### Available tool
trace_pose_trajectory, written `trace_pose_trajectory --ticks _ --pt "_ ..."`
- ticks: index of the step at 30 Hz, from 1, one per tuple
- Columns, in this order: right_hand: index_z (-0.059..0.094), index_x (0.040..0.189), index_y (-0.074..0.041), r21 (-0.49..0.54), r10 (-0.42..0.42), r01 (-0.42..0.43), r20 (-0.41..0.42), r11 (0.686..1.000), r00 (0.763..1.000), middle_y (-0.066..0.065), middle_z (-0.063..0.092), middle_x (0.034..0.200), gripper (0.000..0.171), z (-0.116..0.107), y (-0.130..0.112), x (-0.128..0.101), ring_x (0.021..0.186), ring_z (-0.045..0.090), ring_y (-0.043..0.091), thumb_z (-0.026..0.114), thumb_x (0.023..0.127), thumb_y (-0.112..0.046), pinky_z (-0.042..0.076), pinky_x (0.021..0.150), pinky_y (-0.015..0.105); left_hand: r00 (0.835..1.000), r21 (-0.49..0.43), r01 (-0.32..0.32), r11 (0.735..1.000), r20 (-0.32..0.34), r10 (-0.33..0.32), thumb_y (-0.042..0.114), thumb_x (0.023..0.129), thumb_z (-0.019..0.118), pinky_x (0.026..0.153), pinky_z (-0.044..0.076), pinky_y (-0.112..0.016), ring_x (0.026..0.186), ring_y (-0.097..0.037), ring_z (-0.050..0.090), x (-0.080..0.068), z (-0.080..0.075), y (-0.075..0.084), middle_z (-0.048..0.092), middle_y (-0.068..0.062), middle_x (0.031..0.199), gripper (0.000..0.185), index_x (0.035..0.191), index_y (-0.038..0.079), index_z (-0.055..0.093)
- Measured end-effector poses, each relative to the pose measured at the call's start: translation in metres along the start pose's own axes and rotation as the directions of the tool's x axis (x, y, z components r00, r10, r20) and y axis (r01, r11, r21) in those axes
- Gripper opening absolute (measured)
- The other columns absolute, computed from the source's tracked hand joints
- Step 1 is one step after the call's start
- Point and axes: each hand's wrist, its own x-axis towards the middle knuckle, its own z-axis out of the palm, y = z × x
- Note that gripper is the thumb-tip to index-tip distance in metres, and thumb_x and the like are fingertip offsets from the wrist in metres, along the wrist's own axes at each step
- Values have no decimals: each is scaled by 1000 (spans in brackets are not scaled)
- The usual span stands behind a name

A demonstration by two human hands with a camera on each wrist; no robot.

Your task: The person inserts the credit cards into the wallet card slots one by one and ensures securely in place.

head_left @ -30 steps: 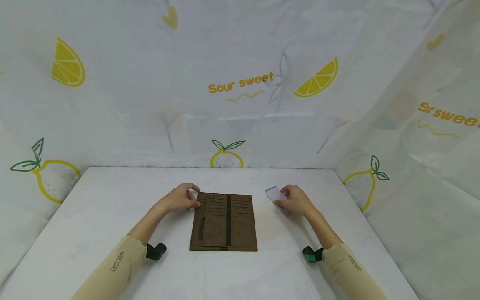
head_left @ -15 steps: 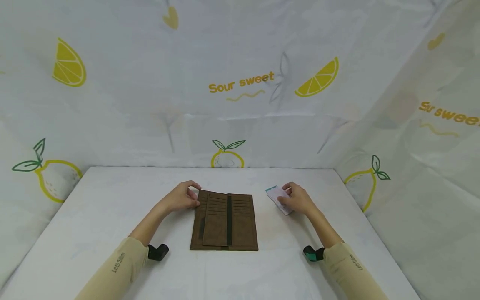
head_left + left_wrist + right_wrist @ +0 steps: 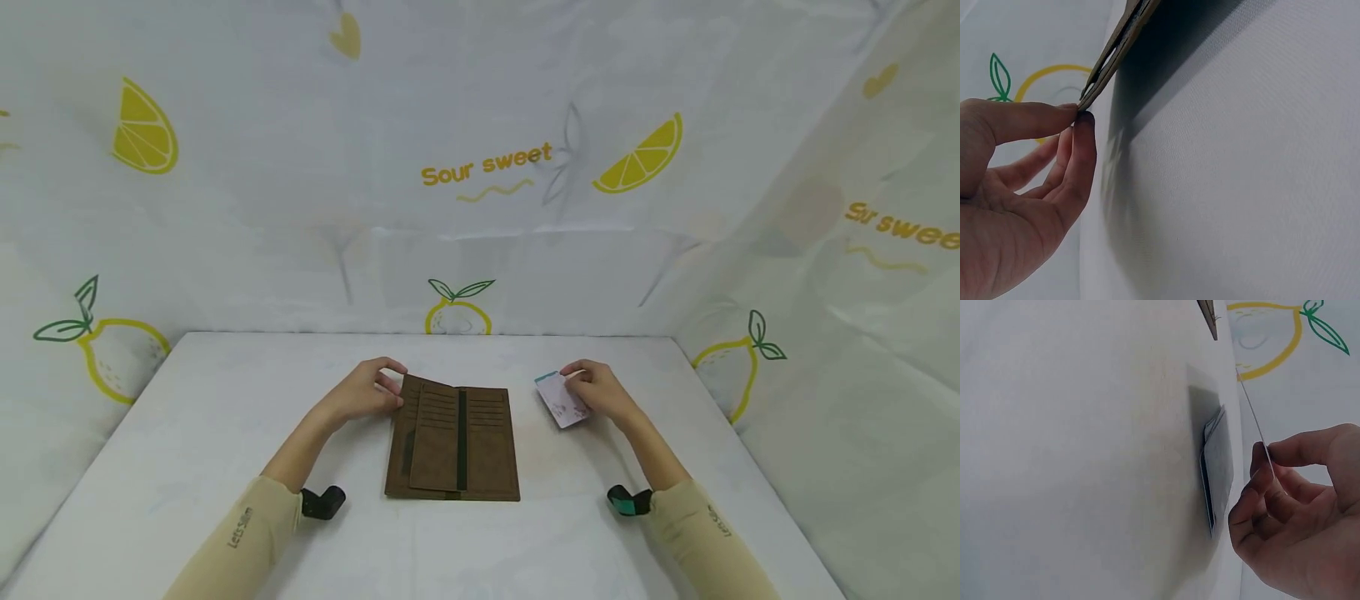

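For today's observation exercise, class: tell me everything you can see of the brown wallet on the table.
The brown wallet is long and lies opened flat on the white table. It looks like matte suede or leather. Inside are rows of card slots on either side of a dark central strip. Its far left corner is raised off the table, pinched by the left hand between thumb and fingertip. The layered edge shows in the left wrist view.

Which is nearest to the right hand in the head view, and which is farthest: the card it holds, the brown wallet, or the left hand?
1. The card, pinched in the right hand.
2. The brown wallet, lying open at the table's centre, to that hand's left.
3. The left hand, beyond the wallet, pinching its far left corner.
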Motion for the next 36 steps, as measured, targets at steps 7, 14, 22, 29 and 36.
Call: trace_pose_trajectory --ticks 7,14,22,29,36 --pt "67 133 2 121 -15 15 -3 993 1000 -4 50 75 33 8 -14 0 69 41 10 60 104 -11 37 61 25 1000 -32 -1 999 -5 1 1 89 73 78 52 -29 91 -21 70 0 3 -1 72 -21 112 55 143 -4 60" --pt "67 135 1 232 15 -13 -6 973 1000 -1 67 87 34 20 -26 3 73 51 12 61 104 -12 45 63 24 999 -31 -48 998 -29 47 0 90 74 76 53 -30 83 -18 71 -1 5 -5 69 -25 120 54 142 -8 60" --pt "67 134 0 310 10 1 -33 951 999 1 74 93 32 29 -33 6 81 61 17 63 104 -11 53 70 26 996 -46 -75 996 -48 73 -5 92 73 79 56 -31 95 -23 77 0 8 -6 71 -26 120 50 141 -9 61" --pt "67 133 0 363 4 7 -30 932 1000 -3 75 90 32 35 -38 6 80 64 14 65 103 -11 56 74 24 995 -40 -88 995 -52 86 -4 93 73 80 57 -32 97 -27 77 -3 7 -3 71 -27 121 50 142 -8 61" --pt "67 131 3 406 -8 24 -40 914 999 -4 77 88 31 41 -41 6 81 68 15 66 102 -8 57 72 24 996 -45 -78 996 -49 75 -3 94 72 81 57 -31 98 -26 76 -5 5 -1 70 -26 121 52 144 -7 60"
